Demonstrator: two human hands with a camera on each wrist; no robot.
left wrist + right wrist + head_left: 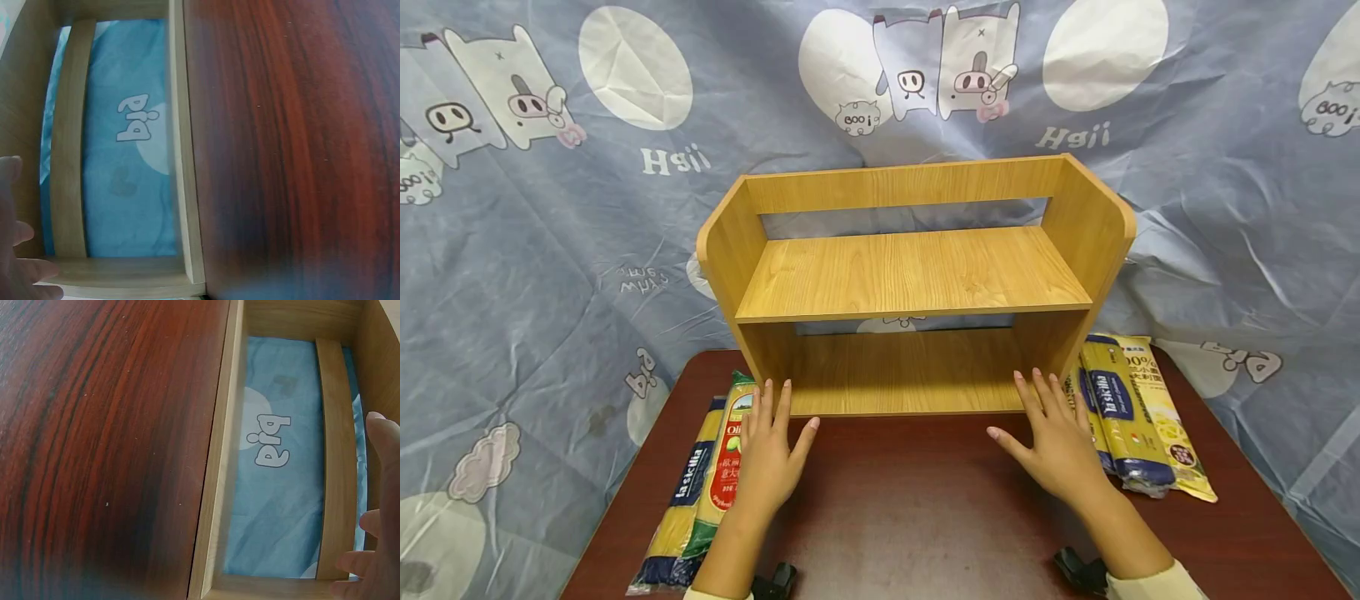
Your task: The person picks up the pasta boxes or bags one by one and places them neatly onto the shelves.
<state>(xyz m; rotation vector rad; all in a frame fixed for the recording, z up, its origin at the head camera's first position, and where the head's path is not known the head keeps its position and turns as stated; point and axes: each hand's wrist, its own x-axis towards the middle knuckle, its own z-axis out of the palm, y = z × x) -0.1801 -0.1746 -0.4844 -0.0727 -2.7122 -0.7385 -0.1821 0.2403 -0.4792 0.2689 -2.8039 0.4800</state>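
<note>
As I look down from behind the two arms, a pale sleeve (pixel 1157 582) shows at the lower right of the frame, with a dark wrist gadget (pixel 1081 572) just beside it and another black one (pixel 775 581) at the bottom, left of centre. The left hand (pixel 771 458) reaches up from the lower left, fingers spread wide and thumb pointing inward; the right hand (pixel 1063 450) mirrors it at the lower right, its fingers fanned just as wide. I can't tell whether any fingertips touch the wood in front of them. Under both lies a dark red-brown table (pixel 910 517). At the lower left, partly behind the left hand and forearm, a red-and-green pasta bag (pixel 727 454) leans over a blue-and-yellow pasta packet (pixel 688 492). Right of the right hand, a yellow packet with blue ends (pixel 1122 408) overlaps a cream-and-yellow bag (pixel 1168 417), and part of another packet (pixel 1092 408) peeks out on its left. Beyond the hands, in the middle of the frame, the wooden shelf (pixel 917 271) stands upright on the table, its two boards bare. Behind it all, a grey-blue cloth (pixel 535 292) printed with cartoon pigs fills the background.
</note>
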